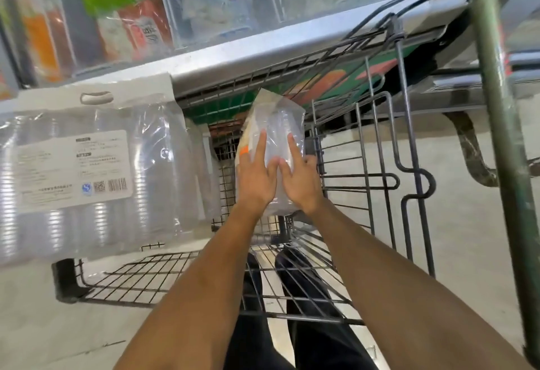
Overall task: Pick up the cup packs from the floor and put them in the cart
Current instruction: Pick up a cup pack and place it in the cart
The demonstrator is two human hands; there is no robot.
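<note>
A wire cart fills most of the view, its dark metal grid floor and side panels standing on a pale concrete floor. Behind it runs a glass-fronted cooler with bottles and packets blurred behind the panes, edged by a silver metal rim.

On the left side of the cart a large cup pack lies flat, a clear plastic bag of stacked clear cups with a white label bearing a barcode and a hang-hole header at its top. It overhangs the cart's left edge.

Just right of it, near the middle of the cart, a small cup pack stands tilted in a clear bag with an orange mark on its left side. Both hands rest against it. The left hand lies flat on its left face with fingers spread and stretched upward. The right hand presses the right face, its fingers also spread, the forefinger pointing up and the others curling round the bag's side.

Below the grid, dark trouser legs show through.
</note>
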